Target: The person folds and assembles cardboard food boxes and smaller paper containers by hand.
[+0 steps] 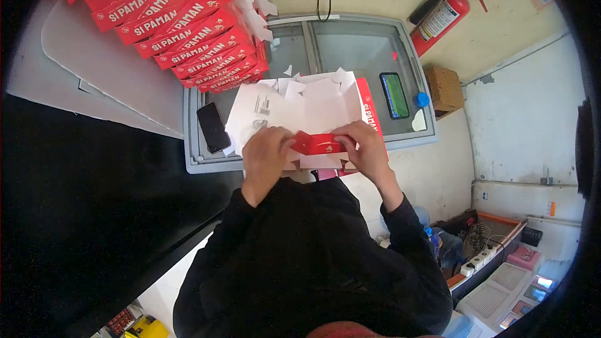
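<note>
A partly folded cardboard box, white inside and red outside, lies on the glass-topped chest freezer in front of me. Its near red flap stretches between my two hands. My left hand is closed on the flap's left end, with thumb and fingers together. At the right end, my right hand pinches the same flap between thumb and fingers. Under the box, on its right side, more red printed cardboard shows. The wrists and black sleeves lie below the box's near edge.
Several folded red boxes are stacked high at the back left. A dark phone lies left of the box; another phone with a lit screen and a blue cap lie right. A fire extinguisher hangs on the wall.
</note>
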`<act>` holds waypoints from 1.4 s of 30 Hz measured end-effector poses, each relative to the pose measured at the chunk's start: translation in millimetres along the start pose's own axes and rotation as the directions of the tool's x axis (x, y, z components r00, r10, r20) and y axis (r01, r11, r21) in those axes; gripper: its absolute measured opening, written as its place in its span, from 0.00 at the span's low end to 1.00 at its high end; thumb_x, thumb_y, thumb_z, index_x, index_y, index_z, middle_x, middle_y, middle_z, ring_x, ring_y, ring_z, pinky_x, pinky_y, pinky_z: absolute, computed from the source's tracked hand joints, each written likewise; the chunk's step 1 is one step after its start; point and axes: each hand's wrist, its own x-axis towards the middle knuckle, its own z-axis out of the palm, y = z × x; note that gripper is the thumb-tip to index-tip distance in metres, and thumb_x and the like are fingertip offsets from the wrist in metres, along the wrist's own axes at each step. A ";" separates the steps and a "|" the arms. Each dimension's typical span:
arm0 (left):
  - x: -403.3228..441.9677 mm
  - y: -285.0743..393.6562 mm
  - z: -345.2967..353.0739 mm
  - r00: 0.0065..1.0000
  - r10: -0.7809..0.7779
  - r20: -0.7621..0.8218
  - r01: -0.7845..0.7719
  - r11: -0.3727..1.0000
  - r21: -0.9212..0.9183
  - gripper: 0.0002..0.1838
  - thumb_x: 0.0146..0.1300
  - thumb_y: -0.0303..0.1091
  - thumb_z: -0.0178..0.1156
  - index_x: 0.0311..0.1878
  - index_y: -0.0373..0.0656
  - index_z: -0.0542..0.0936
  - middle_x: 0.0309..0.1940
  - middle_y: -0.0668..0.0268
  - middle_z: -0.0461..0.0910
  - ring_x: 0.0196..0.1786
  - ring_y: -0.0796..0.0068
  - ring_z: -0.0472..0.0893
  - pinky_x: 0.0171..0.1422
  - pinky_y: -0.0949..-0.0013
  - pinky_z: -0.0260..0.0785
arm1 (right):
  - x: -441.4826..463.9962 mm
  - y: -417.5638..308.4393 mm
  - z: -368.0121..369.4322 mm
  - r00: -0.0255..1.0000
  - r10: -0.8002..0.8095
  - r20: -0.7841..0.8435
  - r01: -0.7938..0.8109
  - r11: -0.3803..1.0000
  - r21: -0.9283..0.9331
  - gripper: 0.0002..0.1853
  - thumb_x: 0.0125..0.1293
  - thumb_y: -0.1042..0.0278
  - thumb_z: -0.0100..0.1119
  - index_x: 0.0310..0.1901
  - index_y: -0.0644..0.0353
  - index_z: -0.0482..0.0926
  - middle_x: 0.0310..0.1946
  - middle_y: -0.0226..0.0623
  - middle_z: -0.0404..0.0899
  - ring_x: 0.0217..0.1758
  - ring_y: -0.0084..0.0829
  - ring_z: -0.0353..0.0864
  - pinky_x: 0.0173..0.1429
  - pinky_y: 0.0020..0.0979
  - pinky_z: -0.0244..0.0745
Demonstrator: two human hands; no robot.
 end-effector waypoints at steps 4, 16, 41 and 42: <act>7.0 18.1 -5.2 0.964 0.266 0.022 -0.264 0.943 0.203 0.03 0.55 0.31 0.65 0.32 0.43 0.82 0.29 0.66 0.81 0.37 0.66 0.79 0.44 0.63 0.68 | 3.2 -25.4 1.9 0.998 -0.051 0.039 0.050 0.998 0.026 0.07 0.59 0.77 0.61 0.39 0.56 0.82 0.31 0.35 0.78 0.39 0.39 0.76 0.42 0.38 0.71; 5.3 32.9 34.9 0.880 0.453 -0.140 -0.442 0.891 0.103 0.28 0.50 0.28 0.66 0.58 0.40 0.76 0.56 0.55 0.74 0.64 0.53 0.72 0.70 0.51 0.62 | -9.3 -28.7 12.8 0.939 0.131 -0.319 -0.062 0.974 0.218 0.13 0.60 0.74 0.67 0.47 0.59 0.78 0.41 0.35 0.81 0.41 0.29 0.79 0.41 0.30 0.74; 54.3 14.9 -29.0 0.638 0.336 0.693 -0.129 0.934 -0.334 0.28 0.66 0.27 0.59 0.68 0.41 0.63 0.48 0.52 0.83 0.46 0.61 0.85 0.53 0.64 0.77 | -2.6 8.0 12.2 0.958 0.005 -0.285 0.078 0.958 0.276 0.18 0.72 0.56 0.52 0.57 0.57 0.76 0.63 0.49 0.66 0.71 0.48 0.60 0.72 0.46 0.60; 50.6 13.1 -23.1 0.629 0.416 0.657 -0.096 0.880 -0.466 0.28 0.64 0.29 0.60 0.66 0.43 0.65 0.44 0.50 0.83 0.43 0.52 0.85 0.51 0.63 0.78 | 8.5 -4.1 -4.1 0.973 -0.029 -0.227 0.078 0.975 0.207 0.12 0.70 0.63 0.56 0.46 0.60 0.83 0.62 0.46 0.67 0.69 0.46 0.65 0.67 0.45 0.68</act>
